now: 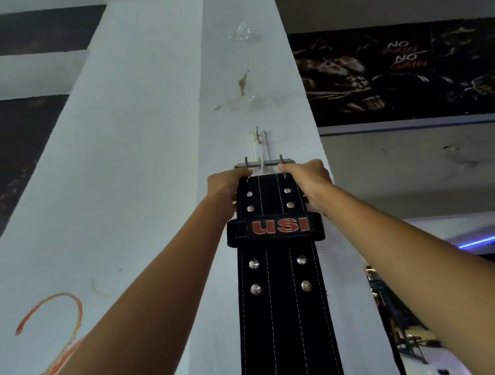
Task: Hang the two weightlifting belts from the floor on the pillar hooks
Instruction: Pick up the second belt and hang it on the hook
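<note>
A person is reaching up with both bare arms toward a pale pillar, and the view is looking steeply upward along it. The left hand is gripping the left side of the top end of a black weightlifting belt, and the right hand is gripping the right side of that same end, the fingers of both hands curled around the belt's edges just below its metal buckle. The buckle is lying flat against the front face of the pillar, its two prongs pointing upward, and a white hook is showing through the middle of the buckle frame. Whether the buckle is already resting its weight on that hook cannot be told. A second white hook is sitting just above it on the same face, bare.

The belt is hanging straight down the pillar's front face from the hands to the bottom edge of the view. It is showing white stitching in lines, paired metal rivets, and a black loop across it bearing red letters reading USI. Bits of torn tape and a brown stain are marking the pillar higher up. A dark poster reading NO PAIN NO GAIN is hanging on the wall to the right of the pillar. Only this one belt is in view.
</note>
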Demonstrator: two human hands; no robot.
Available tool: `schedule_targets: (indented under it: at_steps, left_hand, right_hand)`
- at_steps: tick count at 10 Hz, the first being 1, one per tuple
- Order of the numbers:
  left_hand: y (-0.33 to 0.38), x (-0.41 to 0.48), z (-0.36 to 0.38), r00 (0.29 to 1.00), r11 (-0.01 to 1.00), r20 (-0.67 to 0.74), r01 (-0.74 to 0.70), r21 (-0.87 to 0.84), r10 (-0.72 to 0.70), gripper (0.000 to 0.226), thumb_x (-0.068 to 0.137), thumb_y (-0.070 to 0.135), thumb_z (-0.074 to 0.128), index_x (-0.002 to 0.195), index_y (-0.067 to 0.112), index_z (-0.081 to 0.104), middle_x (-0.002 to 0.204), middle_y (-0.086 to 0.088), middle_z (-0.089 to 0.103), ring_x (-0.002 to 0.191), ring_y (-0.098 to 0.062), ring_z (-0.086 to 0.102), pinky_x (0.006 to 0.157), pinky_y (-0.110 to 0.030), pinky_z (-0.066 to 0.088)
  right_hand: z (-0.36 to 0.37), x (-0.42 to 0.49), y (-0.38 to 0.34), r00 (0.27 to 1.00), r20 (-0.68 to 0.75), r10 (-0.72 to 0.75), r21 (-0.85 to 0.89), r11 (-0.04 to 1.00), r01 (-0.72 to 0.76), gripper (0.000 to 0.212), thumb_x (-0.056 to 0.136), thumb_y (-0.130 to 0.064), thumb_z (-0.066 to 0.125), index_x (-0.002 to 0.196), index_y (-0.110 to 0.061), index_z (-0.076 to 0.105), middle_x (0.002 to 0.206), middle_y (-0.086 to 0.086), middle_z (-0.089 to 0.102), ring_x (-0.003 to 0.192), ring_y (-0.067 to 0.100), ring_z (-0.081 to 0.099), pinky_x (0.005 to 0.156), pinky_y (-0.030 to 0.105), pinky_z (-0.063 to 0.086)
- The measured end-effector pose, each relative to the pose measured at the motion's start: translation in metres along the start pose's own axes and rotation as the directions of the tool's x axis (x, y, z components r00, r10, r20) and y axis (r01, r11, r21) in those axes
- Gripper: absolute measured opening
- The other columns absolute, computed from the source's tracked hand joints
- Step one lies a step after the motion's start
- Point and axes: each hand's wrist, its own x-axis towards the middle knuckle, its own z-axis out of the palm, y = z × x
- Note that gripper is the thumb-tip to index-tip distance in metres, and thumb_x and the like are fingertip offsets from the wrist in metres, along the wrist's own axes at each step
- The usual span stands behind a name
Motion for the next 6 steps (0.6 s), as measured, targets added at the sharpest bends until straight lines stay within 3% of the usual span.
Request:
schedule_targets:
  at_steps: [1,2,3,4,5,6]
  left_hand:
    - [0.0,-0.001,-0.004,0.999,1.0,0.039,0.026,0.004,-0.026,0.017,0.08,0.02,0.072,0.082,0.01,0.058,0.073,-0.004,0.061,0.06,-0.015,0.058,0.036,-0.017,0.046]
    - [0.002,-0.008,-0.004,0.999,1.0,0.037,0.015,0.001,-0.015,0.021,0.082,0.024,0.07,0.09,0.007,0.058,0.073,-0.005,0.062,0.06,-0.016,0.058,0.044,-0.024,0.046]
    - [0.0,-0.02,-0.007,0.999,1.0,0.043,0.015,-0.008,-0.015,0.023,0.084,0.023,0.068,0.094,0.004,0.06,0.072,-0.006,0.062,0.06,-0.017,0.059,0.052,-0.027,0.05]
    - [-0.007,-0.034,-0.015,0.998,0.999,0.059,-0.012,-0.048,0.014,0.022,0.084,0.014,0.068,0.1,-0.001,0.064,0.075,-0.007,0.065,0.064,-0.018,0.062,0.056,-0.025,0.052]
    - [-0.018,-0.05,-0.022,0.997,0.995,0.07,-0.014,-0.098,0.021,0.027,0.083,0.004,0.067,0.11,-0.001,0.062,0.081,-0.007,0.067,0.066,-0.018,0.064,0.05,-0.025,0.055]
    - [-0.035,-0.08,-0.026,0.999,0.99,0.018,-0.024,-0.139,0.027,0.026,0.085,0.005,0.063,0.111,0.003,0.062,0.094,-0.01,0.068,0.074,-0.018,0.065,0.06,-0.025,0.056]
  right_hand:
    - [0.004,-0.004,-0.001,0.998,0.027,0.053,0.03,0.998,-0.054,0.029,0.08,-0.034,0.065,0.09,-0.008,0.056,0.078,0.004,0.061,0.066,0.019,0.06,0.068,0.032,0.052]
    - [-0.002,-0.012,-0.006,0.996,0.081,0.048,0.008,0.999,-0.049,0.041,0.085,-0.037,0.06,0.108,-0.003,0.057,0.097,0.008,0.064,0.082,0.02,0.061,0.075,0.031,0.044]
    - [-0.012,-0.027,-0.016,0.985,0.154,0.08,-0.03,0.997,-0.076,0.05,0.089,-0.035,0.057,0.126,-0.001,0.05,0.129,0.013,0.056,0.122,0.028,0.05,0.091,0.034,0.035]
    - [-0.02,-0.049,-0.024,0.969,0.235,0.077,-0.023,0.997,-0.074,0.036,0.093,-0.022,0.052,0.122,-0.001,0.054,0.108,0.007,0.062,0.11,0.022,0.057,0.083,0.029,0.043]
    - [-0.028,-0.076,-0.028,0.96,0.268,0.077,0.024,0.996,-0.086,0.026,0.097,-0.02,0.044,0.116,-0.004,0.053,0.093,-0.001,0.055,0.077,0.007,0.055,0.051,0.013,0.041]
    - [-0.028,-0.106,-0.019,0.966,0.25,0.06,-0.004,0.998,-0.061,0.031,0.096,-0.021,0.045,0.125,-0.01,0.042,0.104,-0.001,0.051,0.084,0.009,0.051,0.052,0.004,0.041]
